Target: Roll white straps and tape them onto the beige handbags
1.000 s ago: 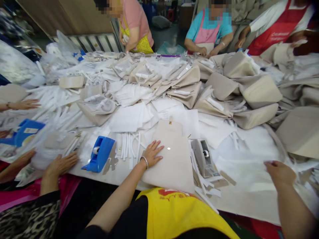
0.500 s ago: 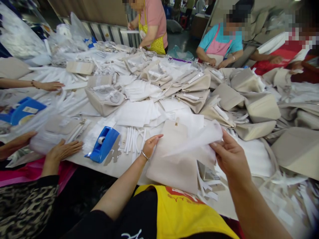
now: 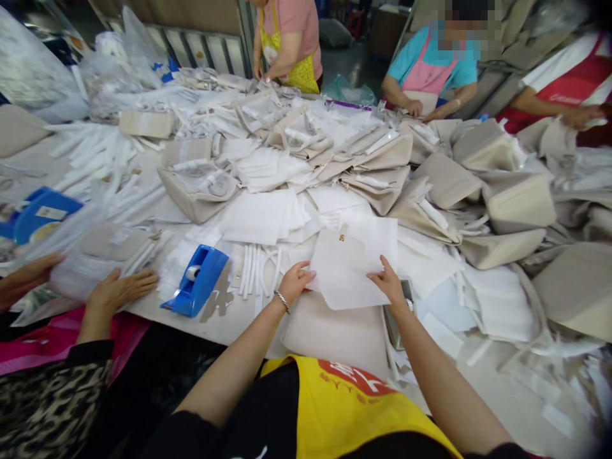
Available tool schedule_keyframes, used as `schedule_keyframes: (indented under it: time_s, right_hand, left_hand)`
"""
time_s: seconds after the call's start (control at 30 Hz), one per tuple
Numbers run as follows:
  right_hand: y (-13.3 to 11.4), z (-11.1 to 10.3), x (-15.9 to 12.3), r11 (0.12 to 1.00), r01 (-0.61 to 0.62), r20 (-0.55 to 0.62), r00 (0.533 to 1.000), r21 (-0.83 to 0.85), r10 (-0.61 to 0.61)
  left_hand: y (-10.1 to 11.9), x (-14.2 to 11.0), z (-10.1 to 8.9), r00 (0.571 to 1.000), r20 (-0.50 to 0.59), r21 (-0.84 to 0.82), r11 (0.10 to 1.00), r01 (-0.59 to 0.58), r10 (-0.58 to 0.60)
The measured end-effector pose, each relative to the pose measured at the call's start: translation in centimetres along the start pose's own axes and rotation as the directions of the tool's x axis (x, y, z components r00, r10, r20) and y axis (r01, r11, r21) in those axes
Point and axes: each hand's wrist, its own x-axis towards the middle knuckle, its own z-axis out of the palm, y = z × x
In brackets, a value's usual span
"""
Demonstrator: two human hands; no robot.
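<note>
- Pinches a thin, translucent white sheet [image 3: 351, 287] at its left edge with the left hand [image 3: 296, 280], thumb and fingertips together
- Sets the right hand [image 3: 389, 284] at the sheet's right side, thumb and index finger parted; cannot tell whether the hidden fingers clamp it
- Spreads the sheet over the upper part of a flat beige bag [image 3: 337, 335], lying at the near middle of the table [image 3: 507, 395], leaving smooth, plain material bare at its near end
- Shows a small gold-coloured clasp [image 3: 342, 238] toward the bag's far end
- Has an angular blue tape dispenser [image 3: 196, 280] to the left, near slim white tubes [image 3: 253, 268]
- Includes flat white sheets [image 3: 258, 217] farther off, and slumped, boxy beige bags [image 3: 516, 197] heaped at right
</note>
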Motion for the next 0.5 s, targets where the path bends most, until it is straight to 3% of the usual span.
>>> schedule_keyframes:
  time_s: [0.17, 0.3, 0.4, 0.5]
  right_hand:
    - [0.4, -0.2, 0.3, 0.989, 0.063, -0.055, 0.996, -0.130, -0.070]
    - [0.0, -2.5, 0.2, 0.955, 0.040, -0.131, 0.988, -0.293, -0.082]
    - [-1.9, -4.0, -0.3, 0.860, 0.259, -0.103, 0.937, -0.441, -0.335]
    - [-4.4, -3.0, -1.7, 0.747, 0.478, 0.114, 0.867, -0.463, -0.485]
  left_hand:
    - [-0.8, 1.9, 0.7, 0.991, -0.012, 0.343, 0.932, -0.118, 0.130]
    - [-0.7, 2.8, 1.1, 0.977, -0.008, 0.563, 0.808, -0.173, 0.214]
    - [-0.2, 3.1, 1.5, 0.971, 0.018, 0.669, 0.718, -0.190, 0.240]
    - [0.1, 3.0, 2.0, 0.970, 0.002, 0.730, 0.663, -0.167, 0.243]
